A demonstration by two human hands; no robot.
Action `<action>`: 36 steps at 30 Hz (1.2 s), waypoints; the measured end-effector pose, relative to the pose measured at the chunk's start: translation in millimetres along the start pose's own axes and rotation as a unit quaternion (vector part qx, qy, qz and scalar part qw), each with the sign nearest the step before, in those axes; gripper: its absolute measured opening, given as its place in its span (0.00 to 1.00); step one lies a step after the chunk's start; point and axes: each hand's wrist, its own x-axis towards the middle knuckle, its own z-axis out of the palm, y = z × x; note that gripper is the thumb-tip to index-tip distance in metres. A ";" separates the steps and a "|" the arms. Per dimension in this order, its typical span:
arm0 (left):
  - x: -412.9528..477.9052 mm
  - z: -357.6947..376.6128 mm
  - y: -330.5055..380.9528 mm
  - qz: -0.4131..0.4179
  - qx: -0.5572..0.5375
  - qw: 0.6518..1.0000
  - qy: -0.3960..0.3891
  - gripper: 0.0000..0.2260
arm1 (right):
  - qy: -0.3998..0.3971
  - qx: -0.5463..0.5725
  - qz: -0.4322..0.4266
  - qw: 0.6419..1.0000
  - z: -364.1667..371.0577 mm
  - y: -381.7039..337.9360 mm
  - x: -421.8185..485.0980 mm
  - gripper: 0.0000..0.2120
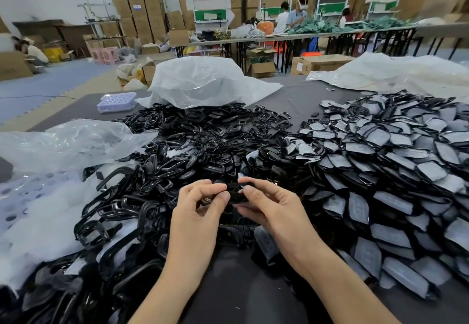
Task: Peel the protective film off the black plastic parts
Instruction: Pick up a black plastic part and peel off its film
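1. Pinching one small black plastic part (237, 193) over the near side of the desk (236, 288): left hand (203, 204) clamped on its left end, right hand (269, 204) clamped on its right end, held just above the heap of bare black parts (203, 143).
2. Could drop the part into that heap through a slackened pinch while tugging at film; hard to find again among so many look-alikes.
3. Could tear the film into scraps by picking at too thin an edge, leaving a remnant stuck on.
4. Could muddle the sorting: film-covered parts (385, 176) heaped to the right, touching the bare heap in the middle, so easily mixed by a careless toss.
5. Cannot tell whether any film sits on the held part: mostly covered by fingers, black against black.
6. Cannot make out anything beneath the clear plastic bags (203, 82) at the back and left; both heaps cut off at the picture's edges.
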 end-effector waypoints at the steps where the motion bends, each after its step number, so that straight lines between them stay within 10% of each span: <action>1: 0.5 -0.7 0.4 -0.017 -0.034 0.999 -0.009 0.08 | -0.007 0.012 0.004 1.000 0.4 -0.3 -0.3 0.09; 8: -1.7 3.1 2.3 -0.103 -0.196 0.975 -0.030 0.05 | -0.056 0.050 0.022 0.997 -0.5 0.2 -1.6 0.13; 19: -6.4 -0.9 4.4 0.034 0.130 0.990 -0.030 0.10 | -0.032 -0.169 -0.052 0.984 -4.7 -1.0 -2.3 0.10; 24: -15.1 3.2 3.9 0.188 0.330 0.920 -0.093 0.10 | 0.110 -0.188 -0.112 0.970 -28.8 -14.4 7.2 0.09; 29: -24.2 14.4 -4.1 0.174 0.444 0.848 -0.231 0.16 | 0.150 -0.124 -0.115 0.974 -37.2 -14.9 11.4 0.09; 33: -24.0 13.3 -2.8 0.139 0.322 0.914 -0.206 0.02 | 0.138 -0.117 -0.111 0.977 -34.2 -12.3 11.3 0.08; 36: -22.6 12.8 2.7 0.060 0.156 0.972 -0.163 0.11 | 0.130 -0.105 -0.101 0.981 -32.3 -11.6 11.3 0.08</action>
